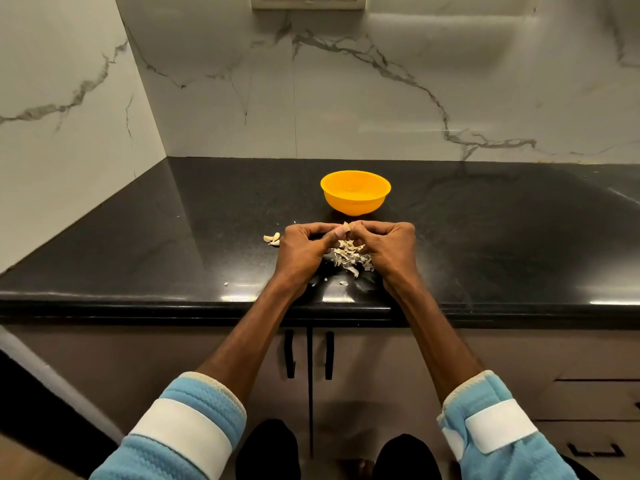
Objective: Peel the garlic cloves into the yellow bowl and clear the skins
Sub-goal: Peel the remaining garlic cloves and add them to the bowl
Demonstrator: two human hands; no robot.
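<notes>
Thing: small pale garlic clove (pixel 346 227), held over black polished surface (pixel 173 237), just short of yellow plastic bowl (pixel 353 204) | Grip: left hand (pixel 304 247) and right hand (pixel 389 247) both pinch it | Handling: light, firm, likely slippery once bare; nip at a tip; covering brittle like papery skins (pixel 349 257) heaped below.

No text, label, brand or number could be read anywhere. The yellow bowl (pixel 355 204) was plain, the white sleeve bands (pixel 181 432) were blank, and the switch plate (pixel 308 2) at the top edge carried no legible marking. The desk (pixel 138 237) bore no print.
</notes>
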